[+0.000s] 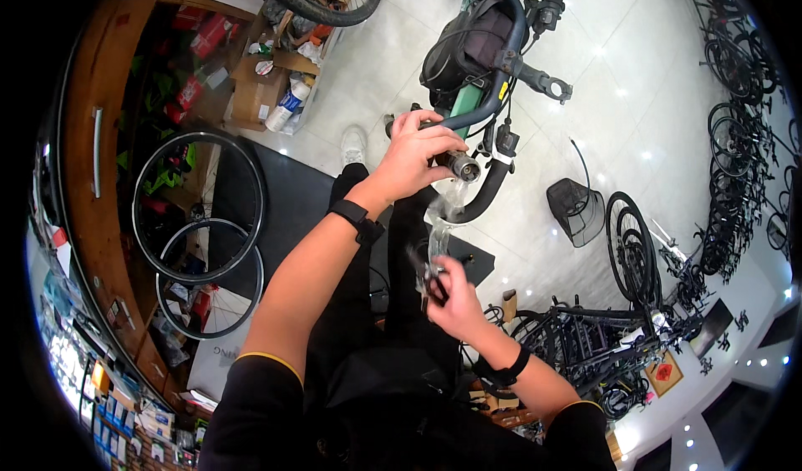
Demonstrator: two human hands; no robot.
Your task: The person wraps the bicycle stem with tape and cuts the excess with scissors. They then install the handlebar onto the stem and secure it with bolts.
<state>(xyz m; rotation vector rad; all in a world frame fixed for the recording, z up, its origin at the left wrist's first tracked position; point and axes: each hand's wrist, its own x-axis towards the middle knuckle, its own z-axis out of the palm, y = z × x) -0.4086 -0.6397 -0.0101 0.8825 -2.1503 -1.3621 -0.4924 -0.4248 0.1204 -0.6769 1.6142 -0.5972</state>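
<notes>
My left hand (413, 155) is wrapped round the end of a bicycle handlebar, whose round, open bar end (468, 171) sticks out past my thumb. Clear plastic film (440, 227) hangs from beside the bar end down toward my right hand. My right hand (457, 301) is closed round a dark hand tool (433, 280), smeared by motion; its exact kind cannot be told. The tool is at the lower end of the film. The handlebar (507, 70) curves away from me, above a green frame (467, 96) carrying a dark bag (469, 45).
Two wheel rims (200, 280) lean by the wooden cabinet (90, 162) at left. A cardboard box (255, 89) with loose parts stands at the far left. A black mat (288, 212) lies on the tiles. At right are a black basket (576, 208), a bicycle (576, 346) and many parked bikes.
</notes>
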